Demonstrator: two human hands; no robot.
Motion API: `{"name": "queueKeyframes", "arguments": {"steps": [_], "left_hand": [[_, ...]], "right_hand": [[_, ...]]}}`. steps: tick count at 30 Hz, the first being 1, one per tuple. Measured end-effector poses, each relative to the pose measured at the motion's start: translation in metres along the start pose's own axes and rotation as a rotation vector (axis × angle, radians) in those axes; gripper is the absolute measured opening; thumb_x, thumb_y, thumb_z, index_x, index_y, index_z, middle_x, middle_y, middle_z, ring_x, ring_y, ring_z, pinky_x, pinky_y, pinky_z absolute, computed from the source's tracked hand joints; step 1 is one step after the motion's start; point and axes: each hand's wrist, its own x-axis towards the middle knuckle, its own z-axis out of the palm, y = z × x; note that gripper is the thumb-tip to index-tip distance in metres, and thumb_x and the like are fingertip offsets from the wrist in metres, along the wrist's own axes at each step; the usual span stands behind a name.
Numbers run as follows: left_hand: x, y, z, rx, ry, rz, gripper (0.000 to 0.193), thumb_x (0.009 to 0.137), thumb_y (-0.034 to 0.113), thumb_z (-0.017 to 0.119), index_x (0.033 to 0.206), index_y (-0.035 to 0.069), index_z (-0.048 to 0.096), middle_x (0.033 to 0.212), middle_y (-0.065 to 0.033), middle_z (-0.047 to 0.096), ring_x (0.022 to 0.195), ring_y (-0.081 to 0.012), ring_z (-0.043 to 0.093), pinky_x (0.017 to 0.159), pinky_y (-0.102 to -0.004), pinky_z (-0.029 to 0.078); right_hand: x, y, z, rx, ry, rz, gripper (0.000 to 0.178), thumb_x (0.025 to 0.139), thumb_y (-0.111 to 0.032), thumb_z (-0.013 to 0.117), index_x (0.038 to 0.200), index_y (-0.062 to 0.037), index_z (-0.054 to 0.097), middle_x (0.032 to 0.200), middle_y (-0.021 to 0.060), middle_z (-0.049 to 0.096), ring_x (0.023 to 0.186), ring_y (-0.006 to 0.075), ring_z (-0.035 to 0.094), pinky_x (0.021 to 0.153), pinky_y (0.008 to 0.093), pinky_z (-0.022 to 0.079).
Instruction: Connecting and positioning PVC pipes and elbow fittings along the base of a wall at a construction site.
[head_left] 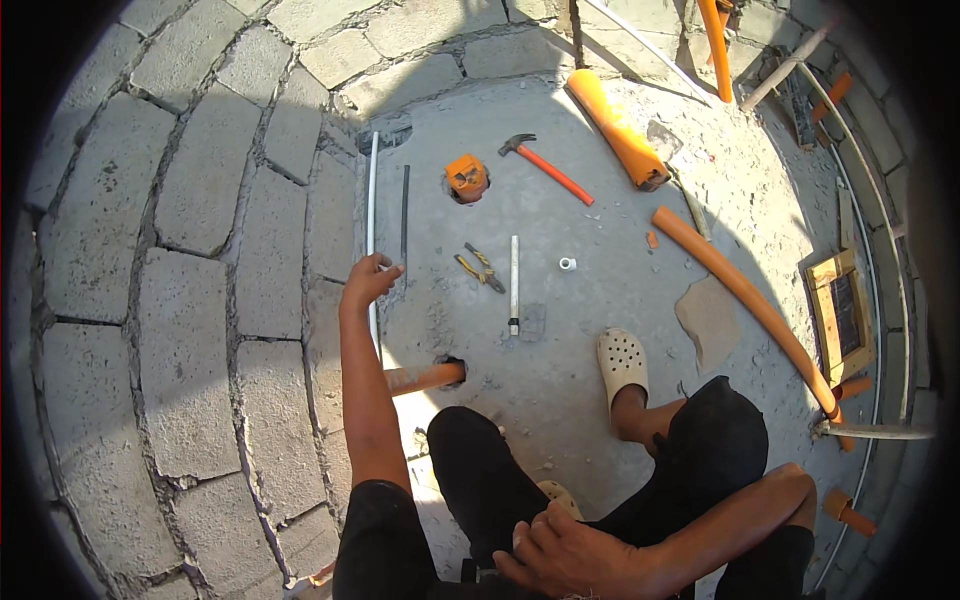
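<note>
Beside the block wall, my left hand (371, 280) is closed around a long thin white pipe (373, 200). Its fingertips reach toward the lower end of a thin dark rod (406, 215). My right hand (570, 553) rests across my lap, fingers loosely bent and apart, with nothing visible in it. On the concrete floor ahead lie yellow-and-black pliers (482, 269), a short white pipe (515, 275) with a dark band at its near end, and a small white pipe fitting (568, 264). A claw hammer (550, 172) with a red handle lies farther off.
An orange pipe piece (465, 177) stands in a floor hole; another orange pipe (425, 378) enters a hole near my left knee. A wide orange pipe (615, 130) and a long one (745, 290) lie right, near a flat stone (706, 322) and a wooden frame (840, 315).
</note>
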Motion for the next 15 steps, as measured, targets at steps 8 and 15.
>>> {"name": "queueKeyframes", "arguments": {"steps": [8,15], "left_hand": [[0.0015,-0.0038,0.0003,-0.007,-0.003,-0.011,0.044,0.081,0.031,0.078,0.101,-0.006,0.063,0.071,-0.0134,0.065,0.058,-0.0174,0.063,0.053,-0.0307,0.05],[0.0045,-0.004,-0.0011,0.006,-0.01,0.001,0.046,0.08,0.032,0.078,0.101,-0.005,0.062,0.069,-0.0133,0.066,0.057,-0.0176,0.063,0.053,-0.0313,0.049]], "right_hand": [[0.0009,-0.0008,0.0068,-0.008,0.038,0.008,0.014,0.088,-0.021,0.053,0.091,-0.0109,0.062,0.082,0.0086,0.059,0.08,0.0257,0.055,0.068,0.0434,0.038],[0.0035,-0.0019,0.0025,0.001,0.052,0.011,0.014,0.086,-0.022,0.054,0.089,-0.011,0.062,0.08,0.0089,0.059,0.078,0.0258,0.056,0.067,0.0445,0.039]]}}
